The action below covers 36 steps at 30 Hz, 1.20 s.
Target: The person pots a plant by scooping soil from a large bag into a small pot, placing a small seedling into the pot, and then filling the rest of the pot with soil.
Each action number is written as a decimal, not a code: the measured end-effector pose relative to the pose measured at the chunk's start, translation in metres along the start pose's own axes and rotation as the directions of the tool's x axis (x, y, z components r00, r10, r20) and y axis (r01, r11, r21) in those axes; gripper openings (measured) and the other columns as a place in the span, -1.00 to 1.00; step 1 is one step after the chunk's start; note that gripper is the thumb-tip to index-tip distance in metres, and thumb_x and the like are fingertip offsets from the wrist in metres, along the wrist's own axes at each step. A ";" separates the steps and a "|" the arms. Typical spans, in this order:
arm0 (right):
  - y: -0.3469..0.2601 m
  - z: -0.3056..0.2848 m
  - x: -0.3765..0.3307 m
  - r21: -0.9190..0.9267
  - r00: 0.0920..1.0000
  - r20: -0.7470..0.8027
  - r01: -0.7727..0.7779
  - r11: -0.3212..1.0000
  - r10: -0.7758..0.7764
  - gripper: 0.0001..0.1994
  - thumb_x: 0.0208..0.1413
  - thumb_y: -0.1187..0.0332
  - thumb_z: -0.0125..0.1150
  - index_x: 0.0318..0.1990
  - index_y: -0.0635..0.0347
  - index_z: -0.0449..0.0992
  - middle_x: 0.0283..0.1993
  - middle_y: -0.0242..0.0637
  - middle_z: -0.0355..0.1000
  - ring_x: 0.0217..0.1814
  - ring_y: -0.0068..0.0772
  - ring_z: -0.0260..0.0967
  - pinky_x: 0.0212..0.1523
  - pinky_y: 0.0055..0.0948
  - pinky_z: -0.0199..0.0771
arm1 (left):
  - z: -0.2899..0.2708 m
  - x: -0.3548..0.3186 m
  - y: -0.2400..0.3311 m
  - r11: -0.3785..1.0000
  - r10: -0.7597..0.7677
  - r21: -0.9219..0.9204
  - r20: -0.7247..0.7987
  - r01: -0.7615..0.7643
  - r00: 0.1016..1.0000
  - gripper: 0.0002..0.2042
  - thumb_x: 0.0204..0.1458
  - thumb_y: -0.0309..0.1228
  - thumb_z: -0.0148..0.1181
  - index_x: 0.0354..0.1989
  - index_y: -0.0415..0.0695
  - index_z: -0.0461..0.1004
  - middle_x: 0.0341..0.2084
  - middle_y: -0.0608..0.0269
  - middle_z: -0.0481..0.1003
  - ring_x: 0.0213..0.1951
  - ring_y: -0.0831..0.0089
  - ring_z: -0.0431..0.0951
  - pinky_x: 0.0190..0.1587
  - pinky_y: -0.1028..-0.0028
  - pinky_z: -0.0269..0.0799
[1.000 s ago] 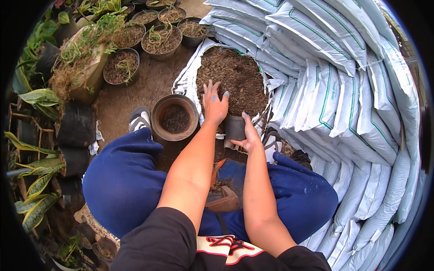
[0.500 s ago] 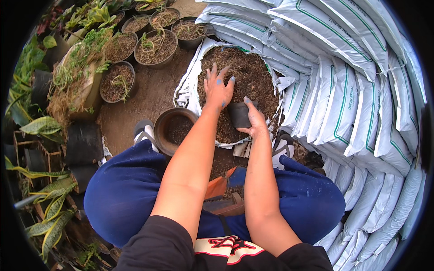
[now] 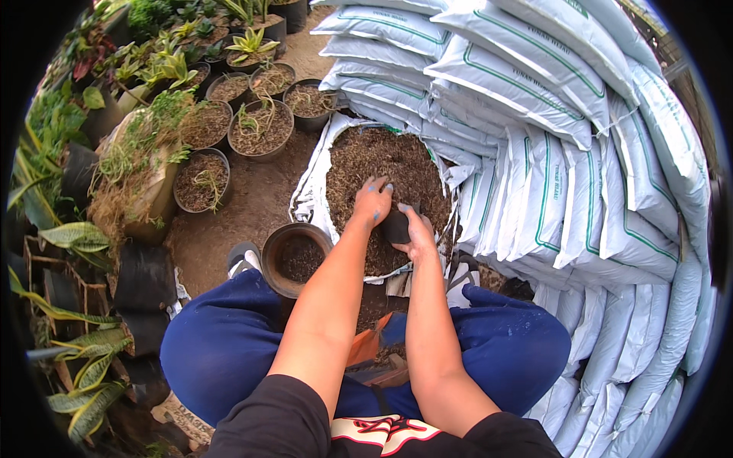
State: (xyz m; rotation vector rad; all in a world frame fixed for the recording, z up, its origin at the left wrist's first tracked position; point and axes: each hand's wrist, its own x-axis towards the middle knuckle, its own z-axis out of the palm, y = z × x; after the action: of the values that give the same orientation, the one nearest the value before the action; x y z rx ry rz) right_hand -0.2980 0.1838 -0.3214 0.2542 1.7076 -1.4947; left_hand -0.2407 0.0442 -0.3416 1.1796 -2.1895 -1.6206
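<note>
A white sack (image 3: 308, 191) with its mouth rolled down is full of dark brown, crumbly soil (image 3: 382, 156). In front of me, my left hand (image 3: 372, 204) presses into this soil, its fingers curled and bunched, with bluish smudges on the skin. Just to its right, a small black planting bag (image 3: 395, 228) leans over the soil, gripped by my right hand (image 3: 419, 235) with the thumb along its upper edge. My left hand hides part of the bag, and what is inside it cannot be made out.
A round brown pot (image 3: 275, 269) with some soil in it stands left of the sack. Potted plants (image 3: 262, 130) crowd the far left. Stacked white sacks with green lines (image 3: 546, 195) rise along the right. My knees flank the work.
My left hand has gone from spread fingers on the soil to curled fingers lower down, close to the bag. The planting bag is tilted more toward the left hand. The view has shifted slightly.
</note>
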 end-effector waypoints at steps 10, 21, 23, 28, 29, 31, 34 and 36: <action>-0.037 -0.002 -0.055 -0.059 0.895 -0.281 0.343 0.937 -0.346 0.07 -0.09 0.39 0.58 0.50 0.18 -0.09 0.36 -0.03 0.17 0.33 0.06 0.29 0.12 0.14 0.57 | 0.001 -0.041 0.021 0.926 -0.242 -0.296 0.007 0.233 0.970 -0.38 0.36 -0.04 -0.12 0.54 -0.04 0.13 0.54 0.00 0.05 0.58 0.03 -0.12 0.55 0.16 -0.16; -0.064 -0.004 -0.079 -0.544 0.462 0.138 0.775 0.323 -0.876 0.11 -0.26 0.50 0.63 0.48 0.21 0.02 0.46 0.06 0.08 0.52 0.15 0.06 0.50 -0.07 0.11 | -0.031 -0.050 0.025 0.817 -0.225 -0.547 -0.014 0.181 0.974 -0.42 0.40 -0.04 -0.11 0.53 0.03 0.14 0.59 0.05 -0.12 0.60 0.09 -0.32 0.56 0.03 -0.22; -0.064 0.000 -0.078 -0.566 0.414 0.171 0.784 0.254 -0.894 0.08 -0.25 0.54 0.60 0.48 0.19 0.03 0.47 0.06 0.07 0.52 0.17 0.04 0.52 -0.06 0.09 | -0.036 -0.047 0.021 0.812 -0.223 -0.556 -0.020 0.175 0.975 -0.42 0.40 -0.05 -0.10 0.52 0.01 0.15 0.59 0.00 -0.16 0.60 0.07 -0.33 0.55 0.03 -0.21; -0.077 0.007 -0.081 -0.596 0.309 0.220 0.793 0.123 -0.925 0.05 -0.24 0.59 0.56 0.47 0.11 0.05 0.51 0.02 0.02 0.55 0.17 -0.01 0.53 -0.01 0.08 | -0.035 -0.042 0.017 0.827 -0.253 -0.534 -0.073 0.176 0.965 -0.44 0.41 -0.06 -0.11 0.49 -0.04 0.19 0.58 -0.09 -0.17 0.60 0.04 -0.33 0.53 0.00 -0.17; -0.081 0.009 -0.083 -0.592 0.312 0.213 0.795 0.132 -0.926 0.04 -0.23 0.59 0.55 0.47 0.09 0.05 0.52 0.00 0.01 0.56 0.17 -0.03 0.52 -0.01 0.08 | -0.032 -0.041 0.017 0.846 -0.260 -0.504 -0.109 0.172 0.959 -0.44 0.41 -0.06 -0.11 0.49 -0.06 0.19 0.57 -0.07 -0.13 0.60 0.03 -0.28 0.53 0.05 -0.16; -0.091 0.013 -0.085 -0.584 0.295 0.209 0.803 0.123 -0.932 0.03 -0.21 0.62 0.52 0.47 0.03 0.05 0.53 -0.05 -0.04 0.56 0.13 -0.03 0.46 -0.01 0.23 | -0.026 -0.037 0.013 0.882 -0.271 -0.442 -0.186 0.167 0.944 -0.43 0.40 -0.06 -0.12 0.48 -0.10 0.19 0.56 -0.03 -0.04 0.59 0.01 -0.19 0.54 0.14 -0.15; -0.100 0.014 -0.077 -0.599 0.264 0.205 0.795 0.092 -0.943 0.03 -0.17 0.67 0.47 0.48 -0.06 0.02 0.54 -0.11 -0.10 0.56 0.04 -0.02 0.31 -0.02 0.53 | -0.020 -0.030 0.003 0.957 -0.154 -0.281 -0.290 0.070 0.945 -0.42 0.40 -0.06 -0.13 0.48 -0.11 0.18 0.57 0.00 -0.08 0.59 0.02 -0.23 0.55 0.09 -0.18; -0.102 0.008 -0.065 -0.643 0.278 0.179 0.759 0.102 -0.944 0.03 -0.17 0.68 0.47 0.48 -0.04 0.02 0.54 -0.10 -0.11 0.56 0.04 -0.02 0.30 -0.03 0.55 | -0.016 -0.029 0.006 0.970 -0.157 -0.226 -0.293 0.091 0.943 -0.42 0.41 -0.07 -0.13 0.49 -0.10 0.15 0.58 0.02 -0.10 0.60 0.05 -0.30 0.57 0.06 -0.30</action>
State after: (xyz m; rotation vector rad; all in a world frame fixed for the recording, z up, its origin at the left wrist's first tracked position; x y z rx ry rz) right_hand -0.3178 0.1726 -0.2021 -1.2707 2.7284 -1.4822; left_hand -0.2149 0.0524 -0.3212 1.4216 -1.7390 -1.5423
